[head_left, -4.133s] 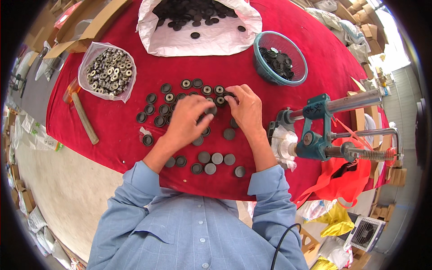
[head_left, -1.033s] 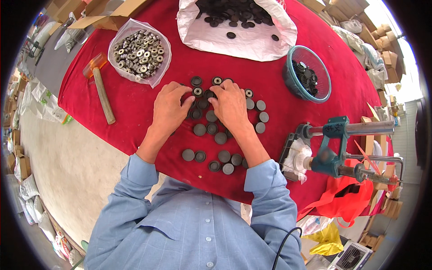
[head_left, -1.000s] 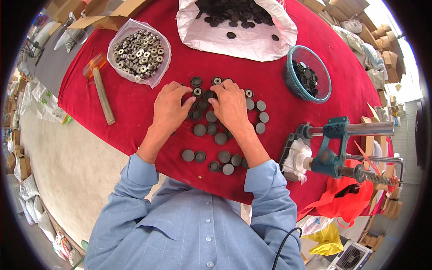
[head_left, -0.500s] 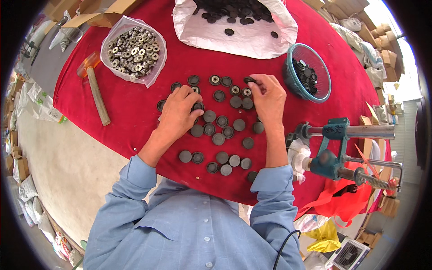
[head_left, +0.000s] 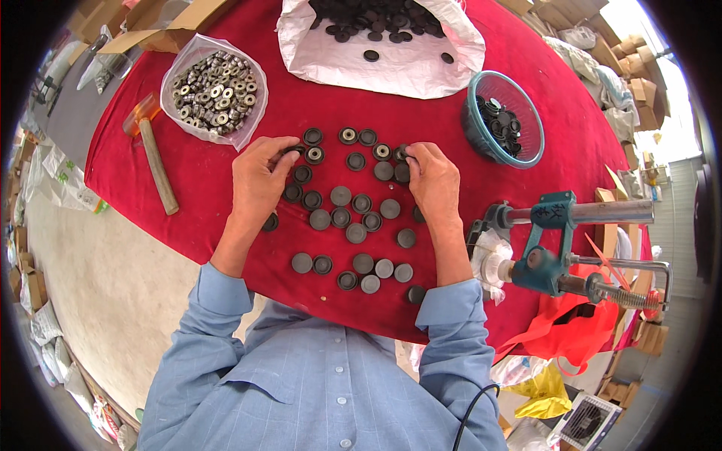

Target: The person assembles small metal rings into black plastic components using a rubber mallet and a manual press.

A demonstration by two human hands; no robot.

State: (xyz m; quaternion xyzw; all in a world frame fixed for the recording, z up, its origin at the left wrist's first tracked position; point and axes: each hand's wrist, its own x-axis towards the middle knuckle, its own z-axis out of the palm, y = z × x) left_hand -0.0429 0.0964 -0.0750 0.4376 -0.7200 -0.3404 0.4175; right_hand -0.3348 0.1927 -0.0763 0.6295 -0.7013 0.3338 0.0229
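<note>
Dark round caps (head_left: 342, 217) lie scattered on the red cloth (head_left: 226, 218) in loose rows between my two hands; some show a flat face, some a hollow one with a pale ring inside. My left hand (head_left: 256, 184) sits at the left end of the spread, fingers curled down with the tips pinching one cap (head_left: 295, 152) at the top left. My right hand (head_left: 435, 184) is at the top right, thumb and forefinger closed on another cap (head_left: 404, 152) — how firm either grip is, I cannot tell.

Judgement: work one cap per hand, lift clear before turning, keep neighbours undisturbed so the rows stay readable.

Farther out: bag of metal rings (head_left: 214, 94), hammer (head_left: 154, 161), white sack (head_left: 383, 45) of more caps, teal bowl (head_left: 502, 120), hand press (head_left: 556, 240) at right.
</note>
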